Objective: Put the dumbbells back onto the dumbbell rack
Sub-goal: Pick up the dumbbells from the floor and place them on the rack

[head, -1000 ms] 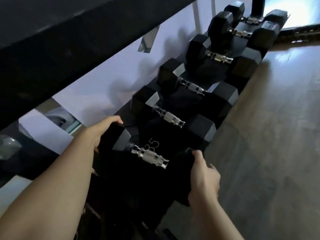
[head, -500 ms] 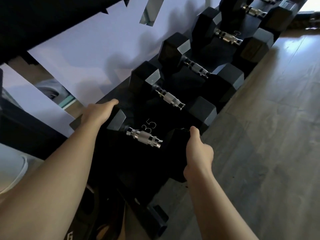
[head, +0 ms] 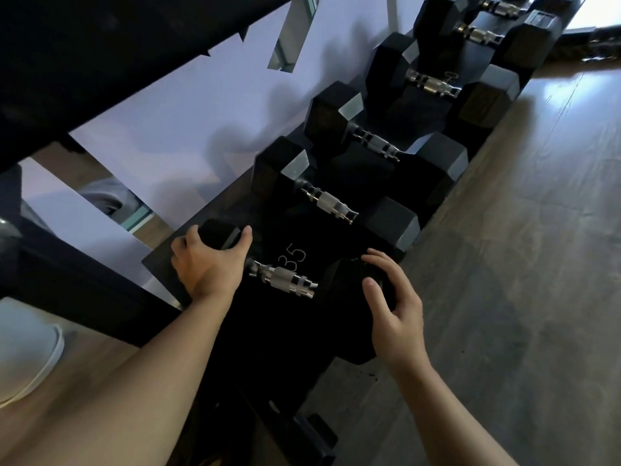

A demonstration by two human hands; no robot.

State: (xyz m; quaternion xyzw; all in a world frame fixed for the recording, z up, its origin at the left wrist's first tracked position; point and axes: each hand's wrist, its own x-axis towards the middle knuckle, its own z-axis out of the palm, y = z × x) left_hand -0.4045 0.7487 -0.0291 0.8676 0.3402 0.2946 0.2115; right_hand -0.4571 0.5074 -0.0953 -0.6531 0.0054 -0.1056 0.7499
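Note:
A black hex dumbbell with a chrome handle (head: pixel 284 280) lies on the low black rack (head: pixel 268 243), at the near end beside a white "35" mark. My left hand (head: pixel 208 264) grips its far head from above. My right hand (head: pixel 391 304) rests against its near head with the fingers spread and loosening. Several more black hex dumbbells (head: pixel 331 205) sit in a row on the rack beyond it, running toward the far right.
A dark upper rack beam (head: pixel 100 55) crosses overhead at the left. A pale wall (head: pixel 188 129) runs behind the rack. Wood-look floor (head: pixel 504 264) stretches along the right. A white shoe (head: pixel 27 358) shows at the lower left.
The view has dropped closer to the rack. My right hand has gone from gripping the near head to spread fingers against it. The left hand stays on the far head.

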